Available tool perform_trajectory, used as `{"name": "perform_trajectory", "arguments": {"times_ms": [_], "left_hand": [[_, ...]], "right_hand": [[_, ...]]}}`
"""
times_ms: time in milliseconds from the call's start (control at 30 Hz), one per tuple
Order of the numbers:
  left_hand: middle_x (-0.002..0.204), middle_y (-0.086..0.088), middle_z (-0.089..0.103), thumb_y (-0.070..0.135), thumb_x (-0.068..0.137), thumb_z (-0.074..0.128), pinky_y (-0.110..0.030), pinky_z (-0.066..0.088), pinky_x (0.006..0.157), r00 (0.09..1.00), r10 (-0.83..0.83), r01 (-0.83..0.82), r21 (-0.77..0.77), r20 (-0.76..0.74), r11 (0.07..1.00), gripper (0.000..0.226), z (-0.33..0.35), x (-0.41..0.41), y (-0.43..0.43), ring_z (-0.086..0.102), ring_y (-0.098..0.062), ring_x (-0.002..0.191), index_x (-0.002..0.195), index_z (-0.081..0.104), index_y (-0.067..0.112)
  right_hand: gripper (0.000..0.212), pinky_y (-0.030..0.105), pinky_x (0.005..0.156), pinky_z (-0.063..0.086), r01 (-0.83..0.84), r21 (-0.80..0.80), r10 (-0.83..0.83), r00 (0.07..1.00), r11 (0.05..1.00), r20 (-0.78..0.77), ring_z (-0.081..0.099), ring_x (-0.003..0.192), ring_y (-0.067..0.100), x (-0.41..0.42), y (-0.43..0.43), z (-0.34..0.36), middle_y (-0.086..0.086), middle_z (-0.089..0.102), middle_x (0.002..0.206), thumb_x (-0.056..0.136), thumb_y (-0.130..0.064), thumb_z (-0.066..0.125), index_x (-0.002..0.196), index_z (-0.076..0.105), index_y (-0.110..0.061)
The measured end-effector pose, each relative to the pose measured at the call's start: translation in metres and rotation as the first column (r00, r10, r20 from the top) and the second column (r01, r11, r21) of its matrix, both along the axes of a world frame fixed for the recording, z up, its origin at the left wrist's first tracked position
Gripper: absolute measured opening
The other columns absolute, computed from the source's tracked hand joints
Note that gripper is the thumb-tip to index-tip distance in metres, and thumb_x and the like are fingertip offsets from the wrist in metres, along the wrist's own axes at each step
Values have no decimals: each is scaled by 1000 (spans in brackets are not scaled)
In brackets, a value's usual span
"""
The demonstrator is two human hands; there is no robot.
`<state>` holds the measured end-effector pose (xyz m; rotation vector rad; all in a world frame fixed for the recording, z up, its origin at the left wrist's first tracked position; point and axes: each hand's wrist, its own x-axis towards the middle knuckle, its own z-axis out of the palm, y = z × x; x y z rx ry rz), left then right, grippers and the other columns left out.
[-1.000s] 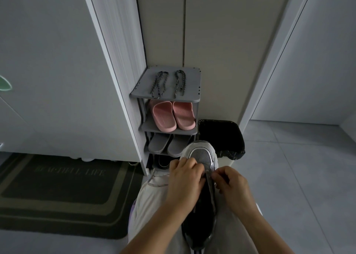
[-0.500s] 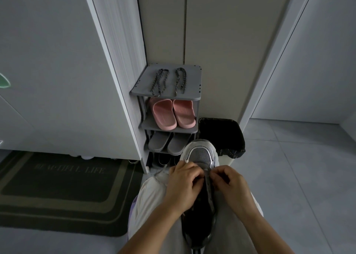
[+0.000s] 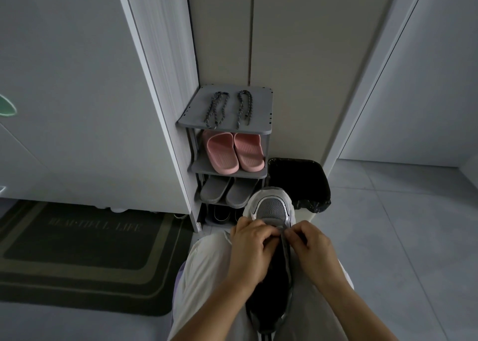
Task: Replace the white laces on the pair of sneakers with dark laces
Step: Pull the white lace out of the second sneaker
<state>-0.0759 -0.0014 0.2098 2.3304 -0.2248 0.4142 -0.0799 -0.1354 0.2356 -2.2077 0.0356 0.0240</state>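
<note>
A grey and white sneaker [image 3: 270, 207] lies on my lap, toe pointing away from me. My left hand [image 3: 252, 247] curls over its left side near the lowest eyelets. My right hand [image 3: 310, 247] pinches the right edge of the upper by the tongue. The fingertips of both hands meet over the lace area, and the lace itself is hidden beneath them. Two dark braided laces [image 3: 216, 109] [image 3: 244, 107] lie side by side on the top shelf of the grey shoe rack [image 3: 261, 118].
The rack holds pink slippers [image 3: 234, 151] and grey slippers [image 3: 227, 192] on lower shelves. A black-lined bin [image 3: 300, 180] stands right of it. A dark doormat [image 3: 85, 252] lies on the floor at left. Grey tiled floor [image 3: 401, 237] spreads to the right.
Both hands have shifted slightly toward the toe and drawn closer together over the sneaker's lace area. The sneaker stays on my lap.
</note>
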Motion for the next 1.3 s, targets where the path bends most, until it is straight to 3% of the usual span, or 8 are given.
{"name": "perform_trajectory", "arguments": {"times_ms": [233,333,500,700,867,1033,1167,1300], "left_hand": [[77,23,55,42,74,38,-34,38,78,976,-184,178,-56,-120,982,24,4,4,12,40,-9,84,89,53,31],[68,25,44,47,76,40,-31,37,78,957,-256,253,-40,-140,967,22,5,10,19,36,-1,82,90,49,32],[70,19,41,44,79,40,-25,32,77,939,-318,329,69,-129,942,25,7,12,22,34,-5,81,74,54,24],[70,19,44,43,80,42,-21,28,74,964,-245,250,39,-106,967,16,4,2,17,36,-5,84,81,49,28],[107,20,62,51,82,30,-17,25,83,984,-155,164,104,-89,981,45,7,-2,6,35,-2,93,97,67,31],[79,12,64,35,77,44,-28,39,74,996,-80,79,-32,-40,996,27,3,-2,5,43,-9,80,81,69,25],[84,10,67,37,77,43,-22,36,78,997,-66,63,-64,-39,996,32,2,-2,2,46,-12,82,84,71,23],[79,10,65,38,77,45,-34,44,73,998,-55,55,27,-9,998,30,-2,-1,0,43,-12,82,89,70,28]], "right_hand": [[25,0,57,36,-16,-5,15,983,1000,-180,47,68,-4,-13,8,20,-2,56,90,85,-22,64,103,50,-13],[29,9,66,46,-23,-45,14,979,999,-206,57,75,-3,-12,3,20,-17,61,85,77,-32,66,101,52,-29],[16,28,71,53,8,-139,-30,988,990,-152,61,73,2,-15,-2,18,-15,65,75,67,-39,64,81,56,-40],[20,35,71,52,27,-291,-47,997,956,-61,60,81,13,-23,4,15,-10,63,83,72,-42,54,88,61,-32],[15,17,69,44,-31,-175,41,998,984,51,58,78,10,-19,11,18,-9,61,87,81,-13,59,90,67,-22],[16,20,66,45,13,26,-12,999,1000,-52,62,72,8,-4,-2,15,-8,66,75,81,-17,68,88,59,-27],[14,27,71,51,-8,95,18,994,995,-110,63,70,7,-1,-10,10,-6,69,71,81,-10,66,79,69,-23],[15,12,65,43,-90,5,90,993,996,-75,59,68,5,3,-13,8,-10,65,72,84,-10,64,76,66,-23]]}}
